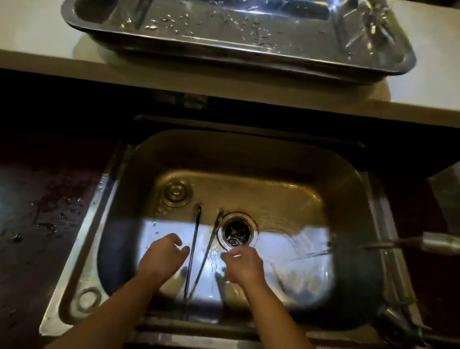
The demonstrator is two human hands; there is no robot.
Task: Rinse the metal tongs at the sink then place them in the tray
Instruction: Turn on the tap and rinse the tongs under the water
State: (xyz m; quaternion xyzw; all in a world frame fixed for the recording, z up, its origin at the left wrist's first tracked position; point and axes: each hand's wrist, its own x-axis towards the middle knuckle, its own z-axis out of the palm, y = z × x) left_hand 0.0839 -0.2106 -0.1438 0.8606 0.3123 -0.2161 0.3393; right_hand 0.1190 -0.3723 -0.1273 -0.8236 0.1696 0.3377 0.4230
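The metal tongs (203, 255) lie in the steel sink (132, 190), arms spread in a narrow V with the tips pointing away beside the drain (237, 231). My left hand (164, 256) hovers just left of the tongs, fingers curled, its fingertips close to the left arm. My right hand (242, 266) is just right of them, fingers loosely curled, holding nothing. Whether either hand touches the tongs I cannot tell. The steel tray (97, 19) sits on the pale counter beyond the sink, wet with droplets and holding nothing.
A faucet spout (455, 247) reaches in from the right and water runs over the sink floor toward the drain. A round stopper (176, 193) lies at the sink's back left. The dark worktop (8, 232) on the left is spotted with water.
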